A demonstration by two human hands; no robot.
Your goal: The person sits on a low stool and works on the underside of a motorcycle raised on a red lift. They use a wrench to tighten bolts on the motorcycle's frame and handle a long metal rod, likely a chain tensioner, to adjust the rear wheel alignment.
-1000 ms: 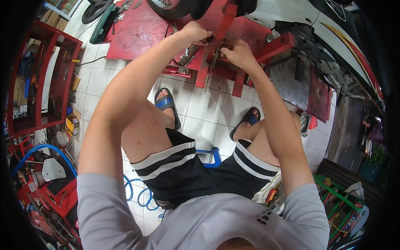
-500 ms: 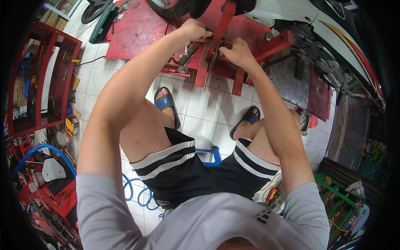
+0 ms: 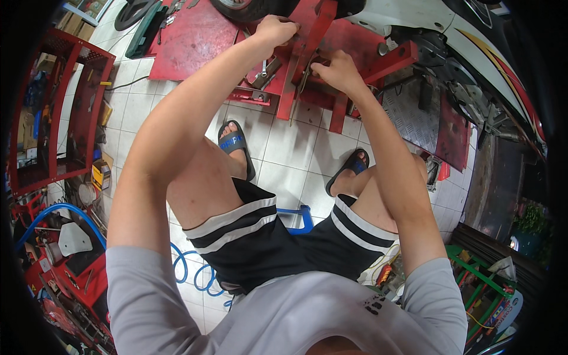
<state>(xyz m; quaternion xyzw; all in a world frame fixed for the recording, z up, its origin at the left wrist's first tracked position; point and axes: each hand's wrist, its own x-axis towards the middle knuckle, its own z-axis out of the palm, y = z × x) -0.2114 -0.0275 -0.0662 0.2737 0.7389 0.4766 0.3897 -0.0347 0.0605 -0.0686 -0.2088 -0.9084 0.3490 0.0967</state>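
Note:
My left hand (image 3: 276, 32) is at the left side of a slanted red metal post (image 3: 314, 31), below a motorcycle wheel (image 3: 244, 10). Its fingers are bent toward the post, and whatever they grip is hidden. On the post's other side, my right hand (image 3: 338, 71) is curled closed. Close to its fingertips a thin rod or cable (image 3: 303, 81) runs down along the red frame; whether the fingers hold it I cannot tell. A shiny wrench (image 3: 264, 67) lies in the frame's tray to the left of the post.
A red lift platform (image 3: 189, 44) spreads across the far side, with a white motorcycle (image 3: 414, 13) at the right. Red shelving (image 3: 70, 112) and a tool cart (image 3: 89, 278) stand left. A coiled blue hose (image 3: 180, 263) lies on the tiles; a green rack (image 3: 473, 275) is lower right.
My left hand has moved up and slightly away along the post. My right hand stays at nearly the same place, its fingers still curled.

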